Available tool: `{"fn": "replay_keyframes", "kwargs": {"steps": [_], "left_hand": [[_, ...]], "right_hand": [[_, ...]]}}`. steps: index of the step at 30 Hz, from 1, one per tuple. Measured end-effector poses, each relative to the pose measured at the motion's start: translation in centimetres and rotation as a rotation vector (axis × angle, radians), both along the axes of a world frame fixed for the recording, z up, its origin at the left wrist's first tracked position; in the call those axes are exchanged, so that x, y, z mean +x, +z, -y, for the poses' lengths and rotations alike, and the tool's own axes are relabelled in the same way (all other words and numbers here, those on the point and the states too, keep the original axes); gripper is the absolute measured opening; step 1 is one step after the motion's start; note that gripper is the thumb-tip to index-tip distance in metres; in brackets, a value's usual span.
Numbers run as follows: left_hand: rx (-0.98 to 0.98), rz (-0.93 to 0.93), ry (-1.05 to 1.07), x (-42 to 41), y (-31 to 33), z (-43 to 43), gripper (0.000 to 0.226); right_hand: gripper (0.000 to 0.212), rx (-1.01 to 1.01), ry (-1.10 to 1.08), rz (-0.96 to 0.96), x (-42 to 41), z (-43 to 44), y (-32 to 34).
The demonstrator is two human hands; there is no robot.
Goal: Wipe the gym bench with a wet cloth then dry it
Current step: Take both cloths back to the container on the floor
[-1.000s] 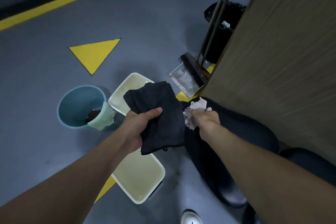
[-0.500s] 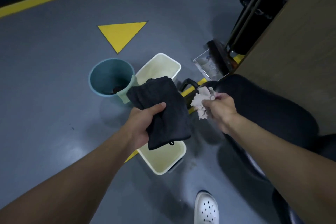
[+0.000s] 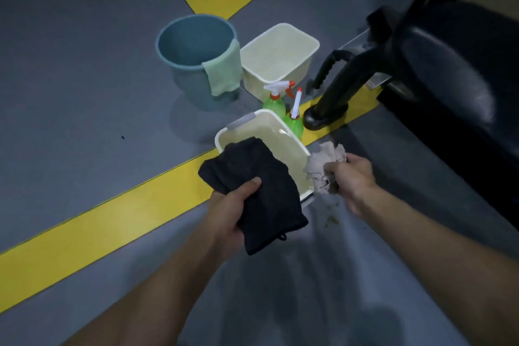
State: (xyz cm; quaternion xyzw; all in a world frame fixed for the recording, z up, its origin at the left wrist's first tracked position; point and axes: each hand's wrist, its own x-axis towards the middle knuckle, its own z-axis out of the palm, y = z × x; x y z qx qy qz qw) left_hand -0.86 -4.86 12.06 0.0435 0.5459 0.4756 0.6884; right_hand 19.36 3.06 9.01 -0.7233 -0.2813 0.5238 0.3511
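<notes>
Black cloth (image 3: 247, 168) folded, gripped in left hand (image 3: 230, 213), thumb on top, above cream basin (image 3: 269, 132) | right hand (image 3: 351, 177) clenches crumpled pale wad (image 3: 320, 168) | gym bench (image 3: 449, 70) at right, neither hand touching it | judgement: between wiping stages; which pass remains, cannot tell.

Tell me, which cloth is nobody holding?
The pale green cloth, hanging over the blue bucket. The black cloth is in the left hand and the crumpled grey rag in the right hand.

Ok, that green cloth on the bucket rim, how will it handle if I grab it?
Probably floppy: the green cloth hangs limp over the blue bucket rim. Likely light; a tug should slide it off.
</notes>
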Motion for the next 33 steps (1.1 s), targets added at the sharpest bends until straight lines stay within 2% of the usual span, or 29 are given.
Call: {"fn": "replay_keyframes", "kwargs": {"steps": [4, 10, 14, 16, 18, 21, 23, 27, 29, 33], "left_hand": [[0.095, 0.007, -0.016, 1.4, -4.6, -0.2, 0.046], [0.242, -0.067, -0.164, 5.7, -7.5, -5.6, 0.033], [0.235, -0.081, -0.271, 9.6, -10.0, -9.1, 0.036], [0.233, -0.268, -0.313, 11.4, -11.7, -9.5, 0.042], [0.237, -0.486, -0.328, 12.7, -12.8, -9.4, 0.038], [0.227, -0.613, -0.267, 13.0, -12.8, -9.5, 0.032], [0.222, -0.557, -0.226, 12.5, -12.8, -9.9, 0.036], [0.246, -0.237, -0.126, 10.8, -12.9, -10.0, 0.035], [0.251, -0.26, -0.136, 10.1, -13.1, -9.9, 0.04], [0.273, -0.507, -0.248, 9.9, -13.2, -9.4, 0.054]], "right_hand": [[0.021, 0.12, -0.047, -0.024, 0.7, 0.0, -2.9], [0.029, 0.269, -0.195, -0.043, 4.1, -2.0, -4.5], [0.021, 0.332, -0.271, -0.034, 7.4, -1.8, -6.0], [0.022, 0.335, -0.323, 0.0, 8.8, -1.1, -6.6], [0.022, 0.325, -0.335, 0.013, 9.7, -0.2, -6.8], [0.031, 0.322, -0.296, 0.007, 9.7, 0.5, -6.5], [0.033, 0.328, -0.258, 0.022, 9.3, 0.5, -6.2], [0.026, 0.384, -0.237, -0.016, 8.4, -0.1, -5.8], [0.027, 0.404, -0.209, -0.016, 8.0, -0.6, -6.1], [0.029, 0.373, -0.157, -0.032, 6.9, -0.9, -7.0]]}}
